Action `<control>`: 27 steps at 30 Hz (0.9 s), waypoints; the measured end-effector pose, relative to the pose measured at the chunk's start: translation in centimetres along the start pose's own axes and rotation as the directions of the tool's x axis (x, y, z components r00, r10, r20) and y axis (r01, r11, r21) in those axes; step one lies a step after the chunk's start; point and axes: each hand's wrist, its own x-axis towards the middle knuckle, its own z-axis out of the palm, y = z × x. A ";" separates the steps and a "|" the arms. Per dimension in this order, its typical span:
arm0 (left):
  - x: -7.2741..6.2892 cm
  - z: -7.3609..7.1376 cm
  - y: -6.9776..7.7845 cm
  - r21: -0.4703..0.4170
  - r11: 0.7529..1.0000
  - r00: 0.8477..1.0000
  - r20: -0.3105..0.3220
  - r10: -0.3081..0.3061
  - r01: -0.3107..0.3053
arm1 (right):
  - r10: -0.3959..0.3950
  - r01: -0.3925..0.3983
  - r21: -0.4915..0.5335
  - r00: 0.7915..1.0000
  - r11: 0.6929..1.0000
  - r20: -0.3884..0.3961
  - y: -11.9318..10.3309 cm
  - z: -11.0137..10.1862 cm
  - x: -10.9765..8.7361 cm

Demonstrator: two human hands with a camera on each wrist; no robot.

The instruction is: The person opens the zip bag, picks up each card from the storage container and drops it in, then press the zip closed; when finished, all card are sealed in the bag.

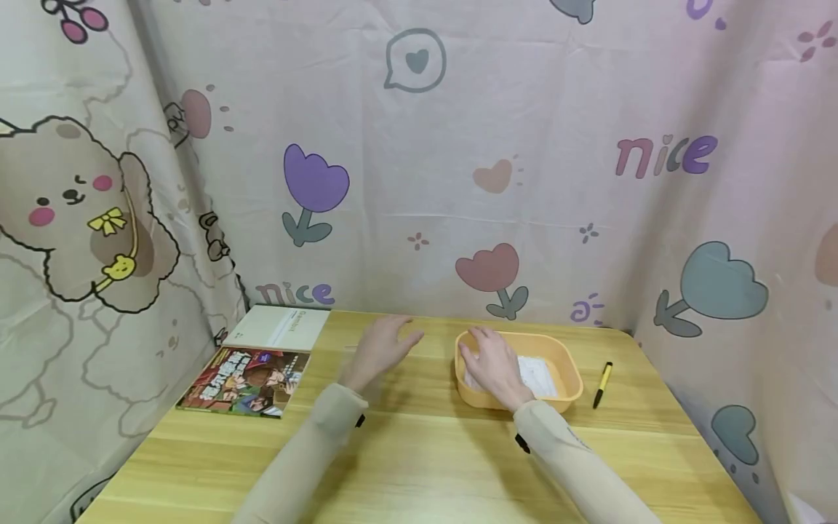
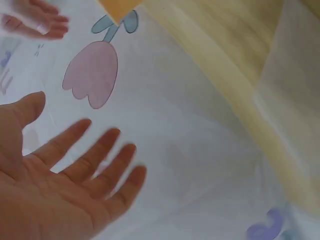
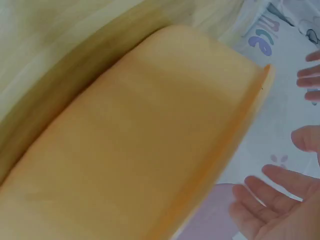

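My left hand (image 1: 380,354) hovers above the table with its fingers extended and nothing in its grasp; the left wrist view shows its palm and spread fingers (image 2: 102,150). Near it is a translucent, sheet-like thing (image 2: 295,95), whose kind I cannot tell. My right hand (image 1: 494,365) is over the left part of a yellow-orange plastic basket (image 1: 571,364), fingers loosely extended. In the right wrist view this hand (image 3: 280,205) appears beyond the basket's rim, apart from it. White paper-like items (image 1: 538,375) lie inside the basket, partly hidden by the right hand.
A yellow and black pen (image 1: 603,384) lies right of the basket on the wooden table (image 1: 419,458). At the left are a colourful illustrated book (image 1: 245,382) and a pale notebook (image 1: 278,327) behind it. A printed curtain (image 1: 406,167) hangs along the table's back edge.
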 end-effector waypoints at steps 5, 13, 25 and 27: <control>0.1 -0.1 -1.6 -0.333 0.940 0.997 0.047 -0.059 0.071 | 0.076 -0.079 0.295 0.997 0.952 0.021 -0.1 0.8 0.7; 0.1 -0.2 -4.8 -0.634 0.752 0.977 0.205 -0.061 0.180 | 0.166 -0.262 0.655 0.964 0.708 0.207 -1.8 2.4 2.3; -0.4 -1.2 -10.4 -0.621 0.750 0.970 0.218 -0.110 0.225 | 0.015 -0.447 0.766 0.867 0.462 0.498 -5.9 7.3 3.0; -0.3 -1.1 -11.3 -0.620 0.748 0.967 0.228 -0.115 0.235 | 0.002 -0.475 0.764 0.850 0.437 0.527 -6.3 8.1 3.1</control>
